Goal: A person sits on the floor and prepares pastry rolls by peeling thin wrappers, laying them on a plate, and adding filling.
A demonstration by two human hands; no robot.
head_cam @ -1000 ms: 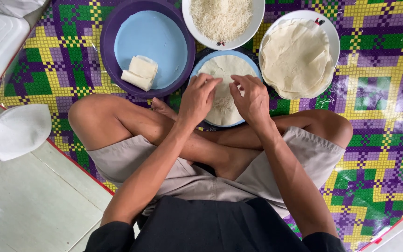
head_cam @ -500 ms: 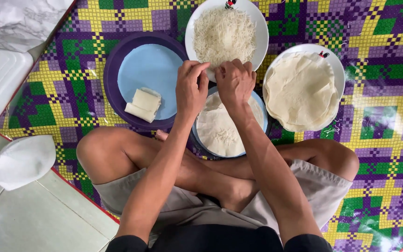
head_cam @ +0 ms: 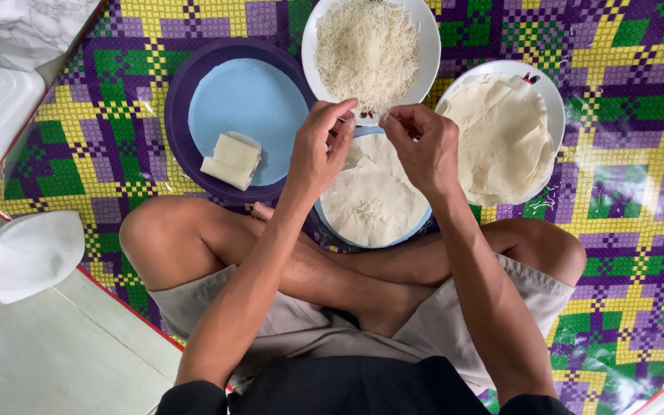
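both hands, left hand and right hand, pinch loose, light noodle shreds just above the wrapper, a thin, limp sheet likely best lifted by its edge.

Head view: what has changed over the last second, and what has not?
Both hands, left hand and right hand, moved from the round white wrapper up to the white plate of shredded filling, pinching at its near edge. The folded rolls and wrapper stack stayed put.

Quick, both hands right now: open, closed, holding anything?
Left hand: fingers pinched at the edge of the bowl of shredded filling; contents cannot be told.
Right hand: fingers curled and pinched beside it; contents cannot be told.
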